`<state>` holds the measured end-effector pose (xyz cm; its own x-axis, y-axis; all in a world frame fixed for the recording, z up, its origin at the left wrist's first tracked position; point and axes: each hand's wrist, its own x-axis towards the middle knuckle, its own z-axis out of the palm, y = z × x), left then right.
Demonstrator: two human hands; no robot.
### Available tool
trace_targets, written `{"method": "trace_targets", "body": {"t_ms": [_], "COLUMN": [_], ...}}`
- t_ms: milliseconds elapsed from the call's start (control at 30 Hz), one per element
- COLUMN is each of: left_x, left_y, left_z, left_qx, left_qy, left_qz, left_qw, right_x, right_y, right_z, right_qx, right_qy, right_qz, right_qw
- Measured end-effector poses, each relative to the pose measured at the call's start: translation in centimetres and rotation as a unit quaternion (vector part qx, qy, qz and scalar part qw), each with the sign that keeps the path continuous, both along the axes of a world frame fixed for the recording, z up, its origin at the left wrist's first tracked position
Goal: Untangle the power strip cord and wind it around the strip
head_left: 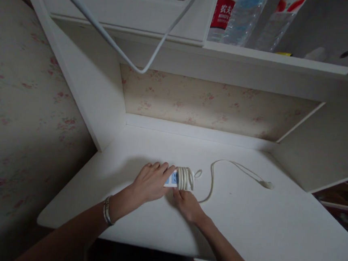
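Observation:
A white power strip [173, 180] with blue socket faces is held low over the white desk, its right part wrapped in several turns of its cream cord [184, 178]. My left hand [154, 180] grips the strip's left part from above, fingers closed over it. At the strip's lower edge, my right hand [186, 204] is closed on the cord beside the wound turns; its fingertips are partly hidden. From there the loose cord curves over the desk to the plug [266, 185] lying on the right. A small loop of cord sticks out at the strip's right end.
The white desk [141, 229] has a side panel [90, 78] on its left and another on its right. Above stands a shelf with several plastic bottles [246, 17]. A white cable [109, 39] hangs down in front of the upper cabinet.

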<state>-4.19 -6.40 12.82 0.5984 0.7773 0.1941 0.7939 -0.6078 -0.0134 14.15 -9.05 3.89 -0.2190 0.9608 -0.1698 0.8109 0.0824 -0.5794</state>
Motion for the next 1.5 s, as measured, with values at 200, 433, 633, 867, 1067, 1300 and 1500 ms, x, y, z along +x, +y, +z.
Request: {"method": "trace_targets", "body": {"t_ms": [200,433,633,867,1067,1300,1500], "left_x": [0.0,0.1,0.2,0.7,0.6,0.1,-0.4], "left_y": [1.3,0.7,-0.6,-3.0,-4.6,-4.9,-4.0], "left_z": [-1.6,-2.6,-2.2,-0.8,1.6,2.7,1.8], "left_qx": [0.022,0.0,0.004,-0.031,-0.032,-0.03,0.036], "left_qy": [0.01,0.026,0.038,0.051,0.035,0.027,-0.039], "left_qz": [0.066,0.009,-0.041,-0.159,-0.196,-0.198,-0.179], "left_qw": [0.997,1.0,0.998,0.985,0.979,0.979,0.982], "right_x": [-0.5,0.9,2.4,3.3,3.7,3.0,2.5], "right_y": [-2.2,-1.8,0.1,2.9,5.0,6.1,5.5], "right_z": [2.2,6.5,9.5,11.2,9.2,7.0,3.2], "right_qx": [0.106,0.224,0.314,0.312,0.158,0.092,0.05], "right_qy": [-0.149,-0.256,-0.262,-0.12,0.139,0.227,0.242], "right_qz": [0.073,0.107,0.185,0.146,0.005,-0.053,-0.042], "right_qw": [0.98,0.934,0.894,0.931,0.978,0.968,0.968]}}
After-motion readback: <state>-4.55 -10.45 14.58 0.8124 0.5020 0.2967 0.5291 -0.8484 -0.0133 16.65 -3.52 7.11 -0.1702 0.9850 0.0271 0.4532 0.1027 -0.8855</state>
